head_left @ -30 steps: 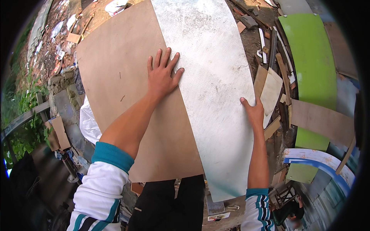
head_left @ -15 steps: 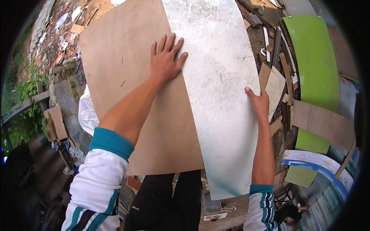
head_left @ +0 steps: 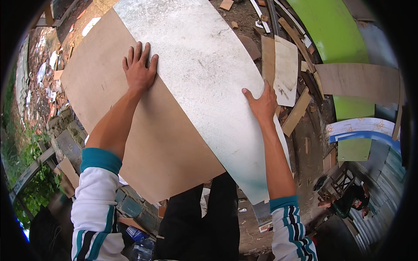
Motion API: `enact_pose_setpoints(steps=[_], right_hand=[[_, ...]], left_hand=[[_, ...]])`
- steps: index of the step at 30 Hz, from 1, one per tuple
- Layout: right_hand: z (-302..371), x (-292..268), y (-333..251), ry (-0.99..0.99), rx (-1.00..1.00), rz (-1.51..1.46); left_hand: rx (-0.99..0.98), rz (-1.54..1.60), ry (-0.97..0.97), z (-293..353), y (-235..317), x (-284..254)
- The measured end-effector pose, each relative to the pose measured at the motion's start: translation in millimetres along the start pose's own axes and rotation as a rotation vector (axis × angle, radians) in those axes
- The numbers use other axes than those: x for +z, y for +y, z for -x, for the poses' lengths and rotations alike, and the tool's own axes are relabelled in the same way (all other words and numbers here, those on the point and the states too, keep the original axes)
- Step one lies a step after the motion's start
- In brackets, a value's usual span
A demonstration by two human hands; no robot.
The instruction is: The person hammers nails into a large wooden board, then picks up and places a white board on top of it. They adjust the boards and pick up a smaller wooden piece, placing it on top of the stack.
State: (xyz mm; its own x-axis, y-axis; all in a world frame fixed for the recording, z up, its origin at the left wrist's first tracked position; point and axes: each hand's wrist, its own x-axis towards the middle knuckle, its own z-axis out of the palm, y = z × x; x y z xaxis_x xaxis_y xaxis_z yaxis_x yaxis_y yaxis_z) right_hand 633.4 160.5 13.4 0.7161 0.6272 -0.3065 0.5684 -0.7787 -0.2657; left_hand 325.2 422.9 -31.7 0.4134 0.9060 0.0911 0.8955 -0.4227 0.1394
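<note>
A thin brown board (head_left: 174, 143) lies slanted in front of me. Along its right side runs a white, scuffed board (head_left: 204, 78) with dark smudges and a greenish tint at its near end. My left hand (head_left: 140, 71) rests flat with spread fingers on the brown board, its fingertips close to the line where the white surface begins. At the right edge of the white board is my right hand (head_left: 262, 104), thumb on top and the other fingers at the edge, partly hidden. Whether the two boards are fastened together I cannot tell.
Scrap wood pieces (head_left: 297, 112) and a pale offcut (head_left: 286, 69) litter the ground at right. Beyond them stand a long green panel (head_left: 324, 26) and a brown plank (head_left: 357, 82). A person (head_left: 355, 200) sits at lower right. Rubble and a low block wall (head_left: 67, 135) are at left.
Both boards have turned, their far ends swinging left. My two hands have gone left in the view along with them, keeping their places on the boards. My view has shifted too.
</note>
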Motion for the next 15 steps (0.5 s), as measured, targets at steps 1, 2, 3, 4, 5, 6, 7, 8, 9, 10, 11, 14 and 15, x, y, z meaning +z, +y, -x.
enact_pose_setpoints(steps=[1, 2, 3, 4, 5, 6, 7, 8, 9, 10, 11, 14, 15], right_hand=[[15, 1, 13, 0.029, 0.014, 0.024], [30, 2, 25, 0.056, 0.028, 0.050], [45, 1, 37, 0.085, 0.040, 0.075], [63, -1, 48, 0.075, 0.038, 0.046], [80, 0, 55, 0.073, 0.030, 0.055], [98, 4, 64, 0.071, 0.026, 0.069], [117, 9, 71, 0.070, 0.019, 0.082], [135, 18, 74, 0.044, -0.047, 0.072], [154, 23, 74, 0.022, -0.113, 0.067], [172, 24, 68, -0.043, -0.198, 0.062], [191, 24, 60, -0.109, -0.282, 0.059], [233, 36, 37, -0.314, -0.430, 0.047], [241, 37, 29, -0.366, -0.438, 0.029]], left_hand=[[-0.001, 0.004, 0.000, -1, 1, 0], [-0.001, -0.006, -0.003, -1, 2, 1], [-0.003, -0.018, -0.002, -2, 2, 1], [0.001, -0.018, -0.003, -3, 1, 3], [0.003, -0.018, -0.004, -4, 0, 4], [0.007, -0.014, -0.008, -5, 1, 5], [0.006, -0.027, -0.015, -5, 1, 6], [0.009, -0.061, -0.018, -6, -3, 6], [0.009, -0.091, -0.020, -7, -6, 6], [-0.003, -0.101, -0.039, -6, -4, 4], [-0.016, -0.111, -0.061, -5, -1, 1], [-0.072, -0.139, -0.119, -2, 14, -3], [-0.098, -0.140, -0.138, 0, 20, -3]])
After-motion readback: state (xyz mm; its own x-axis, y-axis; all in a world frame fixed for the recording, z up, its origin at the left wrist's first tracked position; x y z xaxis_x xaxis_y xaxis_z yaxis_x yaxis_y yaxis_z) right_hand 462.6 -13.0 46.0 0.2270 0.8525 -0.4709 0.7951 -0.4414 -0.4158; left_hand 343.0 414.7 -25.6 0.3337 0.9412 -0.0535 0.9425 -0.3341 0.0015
